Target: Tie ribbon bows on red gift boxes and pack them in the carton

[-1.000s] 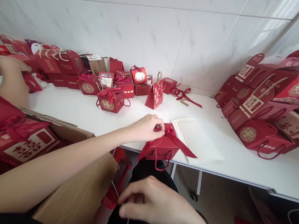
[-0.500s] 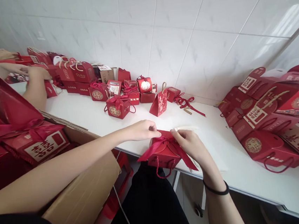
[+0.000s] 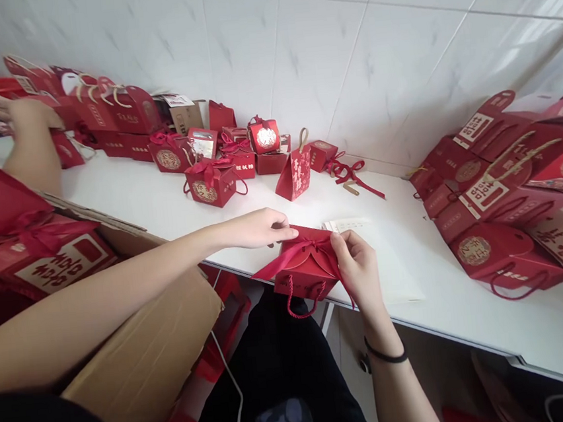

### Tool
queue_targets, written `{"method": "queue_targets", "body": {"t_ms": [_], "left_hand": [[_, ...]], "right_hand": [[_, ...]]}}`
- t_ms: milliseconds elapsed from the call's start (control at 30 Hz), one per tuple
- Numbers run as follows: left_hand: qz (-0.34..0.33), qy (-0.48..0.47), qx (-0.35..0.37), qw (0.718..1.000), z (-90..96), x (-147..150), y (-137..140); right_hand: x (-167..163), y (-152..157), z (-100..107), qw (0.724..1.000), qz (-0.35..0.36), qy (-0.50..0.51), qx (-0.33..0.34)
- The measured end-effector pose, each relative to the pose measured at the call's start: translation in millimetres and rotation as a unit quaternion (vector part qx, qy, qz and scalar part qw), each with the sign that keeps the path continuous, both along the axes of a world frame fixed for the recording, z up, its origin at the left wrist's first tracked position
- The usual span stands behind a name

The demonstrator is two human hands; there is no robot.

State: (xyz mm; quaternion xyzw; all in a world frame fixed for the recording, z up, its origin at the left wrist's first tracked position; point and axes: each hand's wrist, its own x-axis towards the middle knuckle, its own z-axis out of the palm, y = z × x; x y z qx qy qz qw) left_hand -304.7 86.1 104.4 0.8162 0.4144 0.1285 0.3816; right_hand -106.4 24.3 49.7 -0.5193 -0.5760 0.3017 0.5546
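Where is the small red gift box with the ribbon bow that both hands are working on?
In the head view, the small red ribbon-tied gift box sits at the white table's front edge, centre frame, between the left hand and right hand, beside a white notepad.

Left arm stretched forward, left hand (image 3: pixel 258 228) pinching, right hand (image 3: pixel 359 266) raised, fingertips closed, wristband on wrist

Gift box (image 3: pixel 304 276): matt red card.
Ribbon (image 3: pixel 286 258): red satin cloth, slight sheen.
Table (image 3: pixel 470 312): smooth white laminate.
Carton (image 3: pixel 146 357): brown corrugated cardboard, matt.
Wall (image 3: pixel 346 52): glossy white tile.
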Motion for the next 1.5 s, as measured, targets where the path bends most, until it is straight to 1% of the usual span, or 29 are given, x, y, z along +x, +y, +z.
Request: {"method": "queue_targets", "body": {"t_ms": [100,267,367,467,533,633,700,767,800,833,900,967,1000,1033,1067,1100,1133,1200,1233,1267,1300,1367,1400,1433,1500], "left_hand": [[0.012,0.004,-0.011,1.0,0.4,0,0],[0.014,0.036,0.019,0.999,2.2,3,-3],[0.001,0.033,0.024,0.999,2.4,4,-4],[-0.007,0.038,0.025,0.999,0.7,4,-3],[-0.006,0.04,0.026,0.999,-2.0,3,-1],[0.011,0.045,0.029,0.999,-5.4,-1,4],[0.047,0.032,0.044,0.997,-4.5,-2,5],[0.087,-0.015,0.089,0.992,-0.5,-1,3],[0.093,-0.038,0.116,0.988,2.0,0,0],[0.084,-0.049,0.138,0.986,4.3,2,-4],[0.016,-0.024,0.157,0.987,6.9,5,-13],[-0.068,0.042,0.161,0.984,5.2,9,-22],[-0.096,0.071,0.171,0.978,3.0,11,-25],[-0.111,0.095,0.186,0.972,0.5,13,-28],[-0.11,0.112,0.202,0.967,-1.8,14,-30],[-0.097,0.124,0.213,0.964,-3.6,15,-30],[-0.076,0.133,0.22,0.963,-4.3,15,-30],[-0.026,0.135,0.227,0.964,-1.7,13,-27],[0.002,0.122,0.236,0.964,1.6,11,-25],[0.034,0.098,0.247,0.963,6.1,6,-23],[0.068,0.064,0.255,0.962,11.7,0,-22],[0.139,-0.031,0.25,0.958,24.9,-18,-21],[0.17,-0.084,0.233,0.954,32.0,-30,-22],[0.195,-0.134,0.209,0.949,39.0,-44,-25],[0.241,-0.21,0.173,0.932,51.2,-74,-35]], "right_hand": [[-4,-2,-5,0.999,-0.002,0.045,-0.002],[-6,-3,-15,0.994,-0.002,0.113,-0.003],[-9,-3,-20,0.984,0.004,0.179,-0.015],[-9,-3,-20,0.973,0.012,0.23,-0.022],[-6,-3,-19,0.973,0.026,0.225,-0.03],[9,-3,-21,0.987,0.03,0.15,-0.055],[22,-5,-26,0.993,-0.006,0.098,-0.068],[35,-8,-30,0.994,-0.063,0.068,-0.062],[41,-9,-32,0.993,-0.095,0.055,-0.048],[46,-10,-32,0.99,-0.13,0.042,-0.025],[57,-9,-28,0.977,-0.21,0.011,0.035],[69,-3,-24,0.949,-0.298,-0.031,0.099],[74,1,-22,0.933,-0.33,-0.066,0.127],[78,6,-22,0.92,-0.345,-0.117,0.145],[81,11,-24,0.911,-0.34,-0.182,0.145],[83,17,-26,0.906,-0.312,-0.257,0.121],[84,21,-30,0.901,-0.268,-0.334,0.073],[81,28,-40,0.871,-0.18,-0.454,-0.051],[79,30,-44,0.853,-0.152,-0.489,-0.1],[77,31,-48,0.838,-0.137,-0.512,-0.133],[75,32,-51,0.828,-0.132,-0.524,-0.152],[76,32,-56,0.823,-0.136,-0.528,-0.158],[79,31,-59,0.826,-0.137,-0.526,-0.152],[82,31,-62,0.83,-0.138,-0.524,-0.135],[92,31,-69,0.84,-0.141,-0.517,-0.079]]}}
